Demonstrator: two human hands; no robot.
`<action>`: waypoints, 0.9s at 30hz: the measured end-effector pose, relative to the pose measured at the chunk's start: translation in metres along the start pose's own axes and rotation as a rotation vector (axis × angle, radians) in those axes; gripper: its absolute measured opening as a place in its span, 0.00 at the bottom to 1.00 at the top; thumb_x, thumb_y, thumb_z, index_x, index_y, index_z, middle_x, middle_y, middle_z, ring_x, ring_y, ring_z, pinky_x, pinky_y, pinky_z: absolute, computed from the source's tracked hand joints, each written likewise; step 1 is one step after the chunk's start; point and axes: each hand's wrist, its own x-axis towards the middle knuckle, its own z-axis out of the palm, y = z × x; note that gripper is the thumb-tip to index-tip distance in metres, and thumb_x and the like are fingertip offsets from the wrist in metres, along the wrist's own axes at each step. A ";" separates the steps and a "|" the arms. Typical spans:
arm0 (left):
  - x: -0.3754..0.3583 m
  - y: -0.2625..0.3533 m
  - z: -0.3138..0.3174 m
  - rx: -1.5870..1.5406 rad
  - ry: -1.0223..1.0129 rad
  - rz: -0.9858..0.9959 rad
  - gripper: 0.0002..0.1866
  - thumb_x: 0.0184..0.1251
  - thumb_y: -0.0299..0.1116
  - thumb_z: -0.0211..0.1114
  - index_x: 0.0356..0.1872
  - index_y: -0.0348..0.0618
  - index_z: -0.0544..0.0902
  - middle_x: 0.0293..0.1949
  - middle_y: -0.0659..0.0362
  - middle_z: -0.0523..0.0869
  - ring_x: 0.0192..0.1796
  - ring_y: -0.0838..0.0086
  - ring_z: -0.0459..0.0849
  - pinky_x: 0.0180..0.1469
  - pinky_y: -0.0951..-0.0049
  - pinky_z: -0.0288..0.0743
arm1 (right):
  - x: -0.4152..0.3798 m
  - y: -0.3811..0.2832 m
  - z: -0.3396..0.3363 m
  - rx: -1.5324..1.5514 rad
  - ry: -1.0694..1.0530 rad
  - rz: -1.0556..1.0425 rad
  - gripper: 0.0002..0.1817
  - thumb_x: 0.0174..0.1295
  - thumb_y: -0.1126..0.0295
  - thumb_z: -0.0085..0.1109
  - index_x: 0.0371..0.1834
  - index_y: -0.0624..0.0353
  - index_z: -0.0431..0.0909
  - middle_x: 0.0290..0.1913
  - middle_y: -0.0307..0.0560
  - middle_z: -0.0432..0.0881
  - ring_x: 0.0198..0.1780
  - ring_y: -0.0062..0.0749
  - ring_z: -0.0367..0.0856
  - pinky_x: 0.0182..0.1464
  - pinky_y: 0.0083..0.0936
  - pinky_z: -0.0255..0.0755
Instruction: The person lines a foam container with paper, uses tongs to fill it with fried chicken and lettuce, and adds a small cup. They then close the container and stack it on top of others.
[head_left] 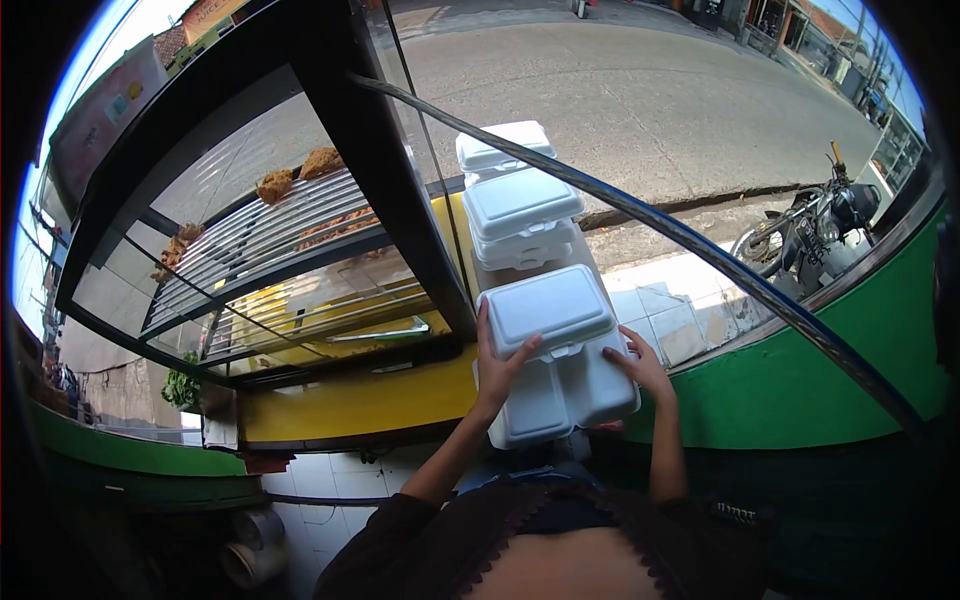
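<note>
A closed white foam takeaway box (550, 308) sits on the stack nearest me. My left hand (496, 368) grips its left side, fingers along the edge and thumb on the front of the lid. Below and in front of it is another white foam box (535, 405), its upper surface partly covered. My right hand (643, 368) is closed on the right side of this lower box, thumb on top and the other fingers around the edge. What lies inside the boxes is hidden.
More closed foam boxes (525, 205) stand in stacks behind. On the left is a glass display case (390, 200) with fried chicken (322, 162) on a rack and tongs (415, 328) below. A dark cable (660, 215) crosses diagonally above. A motorcycle (810, 225) stands outside.
</note>
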 end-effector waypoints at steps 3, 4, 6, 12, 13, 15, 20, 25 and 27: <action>0.004 0.009 0.000 -0.049 -0.016 -0.070 0.55 0.51 0.43 0.75 0.74 0.45 0.45 0.69 0.45 0.56 0.68 0.56 0.63 0.67 0.62 0.64 | 0.003 -0.021 -0.009 0.048 0.065 -0.076 0.33 0.67 0.49 0.53 0.69 0.56 0.62 0.54 0.52 0.78 0.61 0.35 0.72 0.63 0.31 0.63; 0.009 0.004 -0.002 -0.023 -0.043 -0.046 0.55 0.50 0.43 0.75 0.74 0.45 0.45 0.68 0.45 0.56 0.68 0.56 0.63 0.67 0.62 0.64 | 0.015 -0.023 -0.010 0.047 0.065 -0.080 0.33 0.67 0.49 0.53 0.69 0.56 0.62 0.54 0.52 0.78 0.61 0.35 0.72 0.63 0.31 0.63; 0.017 -0.005 -0.004 0.006 -0.069 -0.023 0.56 0.50 0.44 0.75 0.74 0.45 0.45 0.68 0.45 0.56 0.68 0.56 0.63 0.67 0.62 0.64 | 0.043 -0.020 -0.002 0.270 0.135 -0.323 0.32 0.69 0.46 0.47 0.67 0.57 0.65 0.54 0.51 0.77 0.58 0.33 0.73 0.62 0.29 0.63; 0.034 0.000 0.010 0.142 -0.090 0.056 0.57 0.49 0.48 0.75 0.73 0.44 0.44 0.67 0.42 0.57 0.68 0.54 0.62 0.67 0.61 0.63 | 0.059 -0.101 -0.007 0.664 -0.260 -0.038 0.34 0.59 0.52 0.57 0.65 0.63 0.66 0.54 0.51 0.74 0.52 0.32 0.77 0.49 0.25 0.75; 0.035 0.001 0.011 0.145 -0.095 0.032 0.58 0.49 0.50 0.75 0.73 0.44 0.43 0.67 0.40 0.56 0.68 0.54 0.62 0.67 0.61 0.63 | 0.057 -0.107 -0.007 0.627 -0.230 -0.006 0.33 0.58 0.55 0.58 0.63 0.62 0.66 0.50 0.51 0.75 0.47 0.32 0.79 0.44 0.27 0.78; 0.031 0.001 0.009 0.150 -0.097 0.007 0.59 0.49 0.51 0.75 0.73 0.43 0.41 0.67 0.39 0.56 0.68 0.54 0.62 0.67 0.61 0.63 | 0.061 -0.110 -0.008 0.646 -0.223 0.022 0.33 0.57 0.55 0.58 0.63 0.62 0.67 0.49 0.51 0.76 0.46 0.32 0.79 0.43 0.27 0.78; -0.015 0.001 -0.001 0.825 -0.167 0.081 0.60 0.45 0.63 0.71 0.72 0.39 0.49 0.69 0.35 0.55 0.72 0.45 0.54 0.73 0.53 0.47 | 0.071 -0.096 -0.018 0.679 -0.094 0.103 0.30 0.55 0.54 0.60 0.57 0.61 0.70 0.43 0.47 0.77 0.42 0.31 0.80 0.37 0.29 0.80; -0.041 -0.007 -0.007 1.151 -0.327 0.125 0.53 0.45 0.70 0.64 0.69 0.46 0.63 0.70 0.44 0.57 0.75 0.50 0.48 0.71 0.38 0.39 | 0.085 -0.084 -0.017 0.588 -0.164 0.141 0.31 0.54 0.53 0.61 0.57 0.61 0.69 0.46 0.48 0.76 0.44 0.34 0.80 0.39 0.32 0.81; -0.043 -0.007 -0.009 1.142 -0.330 0.138 0.53 0.45 0.70 0.64 0.69 0.46 0.63 0.70 0.45 0.57 0.74 0.50 0.49 0.71 0.39 0.39 | 0.090 -0.080 -0.009 0.554 -0.178 0.137 0.31 0.54 0.54 0.61 0.58 0.61 0.69 0.48 0.50 0.76 0.46 0.36 0.80 0.39 0.33 0.81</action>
